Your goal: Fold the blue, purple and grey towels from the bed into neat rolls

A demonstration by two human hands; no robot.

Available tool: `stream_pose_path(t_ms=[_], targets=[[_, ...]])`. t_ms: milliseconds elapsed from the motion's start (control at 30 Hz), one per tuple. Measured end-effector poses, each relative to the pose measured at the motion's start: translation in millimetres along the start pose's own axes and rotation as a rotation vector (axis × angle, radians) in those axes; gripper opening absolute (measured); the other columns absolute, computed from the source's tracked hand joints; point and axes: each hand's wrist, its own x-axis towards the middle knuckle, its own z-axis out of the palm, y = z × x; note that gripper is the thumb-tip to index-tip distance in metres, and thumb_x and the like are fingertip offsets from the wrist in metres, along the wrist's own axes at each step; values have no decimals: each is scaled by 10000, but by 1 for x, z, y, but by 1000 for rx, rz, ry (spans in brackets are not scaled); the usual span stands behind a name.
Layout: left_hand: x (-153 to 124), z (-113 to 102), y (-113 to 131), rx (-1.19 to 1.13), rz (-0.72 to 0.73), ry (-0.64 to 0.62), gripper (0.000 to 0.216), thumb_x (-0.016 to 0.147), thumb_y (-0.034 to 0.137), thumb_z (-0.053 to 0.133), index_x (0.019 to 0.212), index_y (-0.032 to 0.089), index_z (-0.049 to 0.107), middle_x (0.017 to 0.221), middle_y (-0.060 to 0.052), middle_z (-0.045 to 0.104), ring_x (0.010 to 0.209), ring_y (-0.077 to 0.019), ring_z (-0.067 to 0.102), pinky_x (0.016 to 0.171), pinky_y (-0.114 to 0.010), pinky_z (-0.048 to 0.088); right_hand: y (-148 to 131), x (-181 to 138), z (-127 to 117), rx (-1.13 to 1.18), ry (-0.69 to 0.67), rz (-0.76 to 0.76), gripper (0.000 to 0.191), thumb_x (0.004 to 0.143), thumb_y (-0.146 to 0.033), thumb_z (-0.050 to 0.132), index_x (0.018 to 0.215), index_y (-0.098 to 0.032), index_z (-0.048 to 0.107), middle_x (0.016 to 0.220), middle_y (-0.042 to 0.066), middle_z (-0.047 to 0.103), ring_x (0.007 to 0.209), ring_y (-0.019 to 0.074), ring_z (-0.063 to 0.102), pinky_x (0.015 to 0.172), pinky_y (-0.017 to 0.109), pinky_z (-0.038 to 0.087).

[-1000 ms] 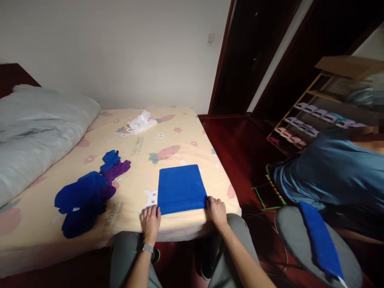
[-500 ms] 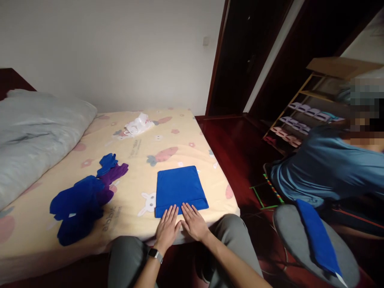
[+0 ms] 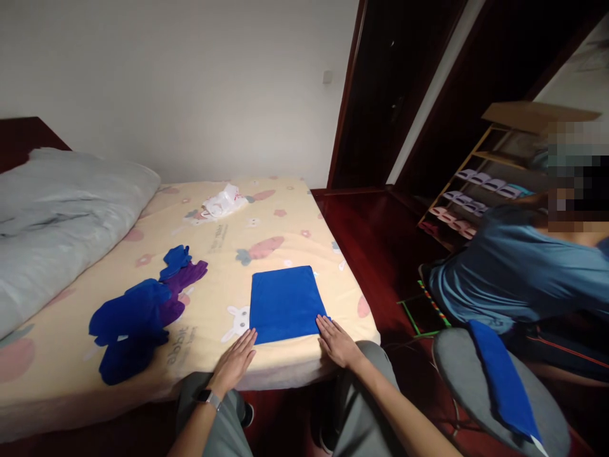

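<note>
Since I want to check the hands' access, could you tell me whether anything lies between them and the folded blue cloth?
Nothing visible does: the left hand and right hand lie flat at the folded blue cloth's near corners.

Both forearms are bare, with no sleeves showing. The left hand (image 3: 233,363) has a watch (image 3: 210,398) at its wrist, with a dark band and a pale, shiny face. The right hand (image 3: 337,343) wears nothing. Grey trousers (image 3: 354,406) cover both legs.
</note>
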Motion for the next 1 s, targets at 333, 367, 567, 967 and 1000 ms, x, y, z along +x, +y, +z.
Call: stream_pose_path(t_ms=[333, 367, 567, 967, 1000], targets=[[13, 16, -4, -41, -98, 135, 415, 956, 229, 459, 1341, 310, 595, 1349, -37, 637, 1252, -206, 591, 1098, -414, 484, -2, 13, -15, -32, 66, 126, 505, 880, -145, 520, 1376, -223, 569, 1326, 116, 620, 1160, 283, 573, 1041, 445, 440], [13, 17, -4, -52, -105, 137, 414, 955, 220, 453, 1331, 313, 602, 1345, -33, 640, 1248, -204, 594, 1095, -413, 488, 0, 14, -14, -18, 61, 127, 516, 863, -124, 519, 1368, -216, 573, 1301, 114, 633, 1138, 277, 582, 1034, 439, 446], [15, 19, -6, -177, -218, 206, 363, 967, 250, 443, 1273, 297, 633, 1268, -46, 679, 1198, -204, 622, 1044, -413, 531, 7, 17, -13, 164, 69, 209, 467, 844, -93, 455, 1272, -183, 617, 1266, 104, 658, 1163, 251, 599, 1062, 403, 450], [-8, -5, 2, -43, -119, 137, 504, 935, 85, 350, 1326, 280, 602, 1339, -40, 644, 1253, -205, 590, 1113, -433, 457, 7, -13, -33, 39, 51, 85, 559, 863, -75, 444, 1379, -255, 563, 1434, 42, 560, 1199, 269, 537, 1016, 435, 445], [-11, -7, 4, -12, -78, 112, 524, 921, 65, 356, 1330, 284, 600, 1349, -33, 637, 1265, -203, 582, 1125, -435, 444, 5, -18, -35, 15, 34, 73, 565, 852, -73, 461, 1375, -259, 568, 1431, 43, 561, 1191, 270, 539, 1011, 431, 443]])
